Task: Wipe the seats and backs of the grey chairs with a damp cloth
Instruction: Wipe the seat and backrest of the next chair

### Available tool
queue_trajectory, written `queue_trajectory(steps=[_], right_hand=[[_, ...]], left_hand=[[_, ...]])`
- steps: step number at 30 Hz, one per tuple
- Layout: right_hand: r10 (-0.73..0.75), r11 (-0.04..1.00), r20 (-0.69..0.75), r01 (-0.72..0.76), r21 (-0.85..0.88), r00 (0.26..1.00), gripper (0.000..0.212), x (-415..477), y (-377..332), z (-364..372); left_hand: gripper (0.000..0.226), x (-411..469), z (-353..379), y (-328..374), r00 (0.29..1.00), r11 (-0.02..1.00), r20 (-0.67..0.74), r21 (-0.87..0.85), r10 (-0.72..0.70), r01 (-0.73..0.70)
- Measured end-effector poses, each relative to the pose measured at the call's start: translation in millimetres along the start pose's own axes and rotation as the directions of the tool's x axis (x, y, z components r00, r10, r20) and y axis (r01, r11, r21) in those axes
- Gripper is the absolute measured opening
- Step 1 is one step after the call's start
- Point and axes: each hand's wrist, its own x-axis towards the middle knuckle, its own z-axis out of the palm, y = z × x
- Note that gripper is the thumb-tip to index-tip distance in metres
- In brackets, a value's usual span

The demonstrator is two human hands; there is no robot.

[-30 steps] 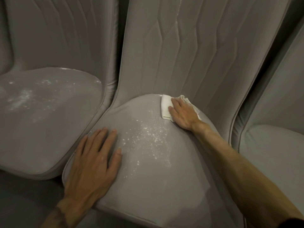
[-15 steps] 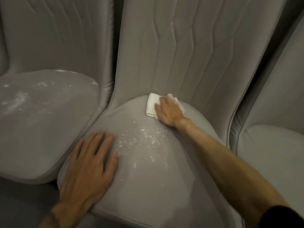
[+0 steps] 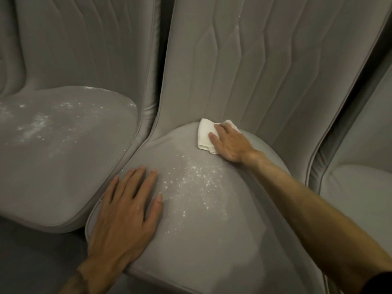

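Shifted leftward, the white cloth [image 3: 204, 132] is pressed under the flat right hand [image 3: 230, 143] at the rear edge of the middle seat [image 3: 212, 240]; the left hand [image 3: 127, 211] is spread on its front, and white specks [image 3: 191, 179] are left unwiped.

My right hand [image 3: 230, 143] slid the folded white cloth [image 3: 204, 132] a little to the left along the back edge of the grey padded seat of the middle chair [image 3: 212, 240]. More of the cloth pokes out past my fingertips now. The faint top end of the white powder speckles [image 3: 191, 177] near the cloth looks thinner too.
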Motion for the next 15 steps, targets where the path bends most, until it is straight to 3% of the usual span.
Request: queue_trajectory(steps=[3,5,11,15], right_hand=[[0.106,0.993,-0.008,-0.105,0.044,0.994,0.054,-4.9,16.0,-3.6],[0.132,0.991,-0.020,-0.132,-0.014,0.991,0.055,8.8,-5.3,3.6],[-0.101,0.994,0.041,0.103,-0.043,0.994,0.054,14.1,-32.4,6.9],[0.036,0.997,0.010,-0.035,-0.068,0.999,0.051,0.4,1.4,-7.8]], left_hand=[[0.064,0.4,-2.2,1.3,1.000,1.000,0.006,0.002,-0.008,0.008],[0.064,0.8,-2.8,2.3,1.000,1.000,0.010,-0.002,-0.017,0.017],[0.064,-0.3,-0.9,0.3,1.000,1.000,0.004,-0.007,-0.002,0.002],[0.064,-0.3,-1.9,0.3,1.000,1.000,0.012,-0.019,-0.011,0.011]])
